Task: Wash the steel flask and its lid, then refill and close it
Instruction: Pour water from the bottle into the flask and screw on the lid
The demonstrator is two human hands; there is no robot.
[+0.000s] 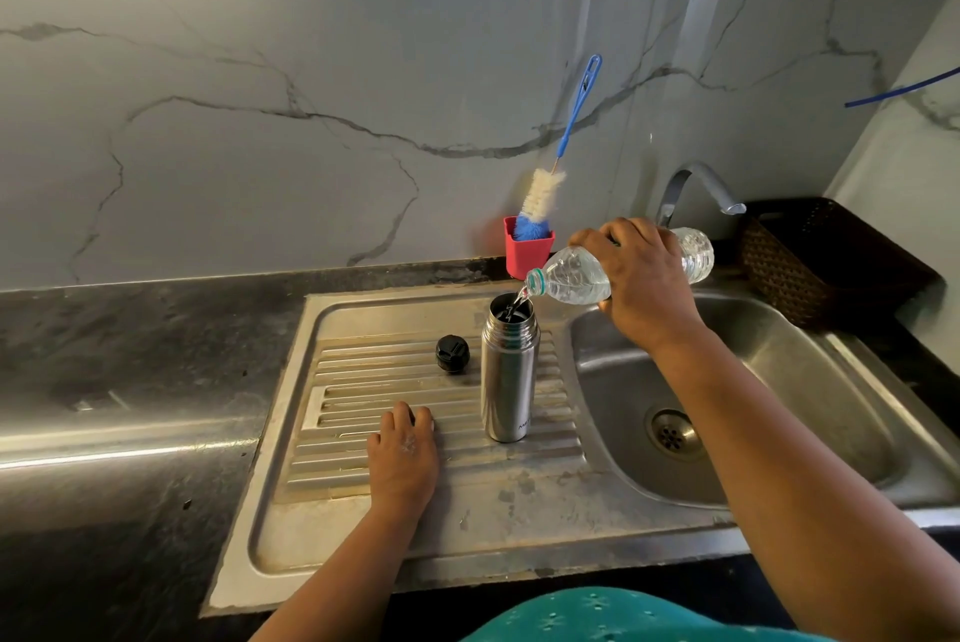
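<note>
Dark stone counter (119, 361) runs wide to the outer side of the left hand (402, 459), lots of open room there. Left hand sits palm-down on the ribbed drainboard (363, 527), fingers curled a bit; can't tell if it holds anything underneath. Front edge of the drainboard is just behind its wrist. Black lid (452, 353) lies ahead of that hand, apart from it, w/ bare ribs between. Steel flask (509, 371) stands upright to the hand's right, near but not touching, mouth open, close to the drainboard's edge by the sink basin (779, 381). Right hand (644, 278) is wrapped round a clear plastic bottle (571, 275), tilted neck-down, water streaming into the flask mouth. Behind that hand: red cup (529, 254) w/ blue-handled bottle brush (566, 137), steel tap (696, 189). Dark woven basket (810, 267) on its far right, at the wall corner.
</note>
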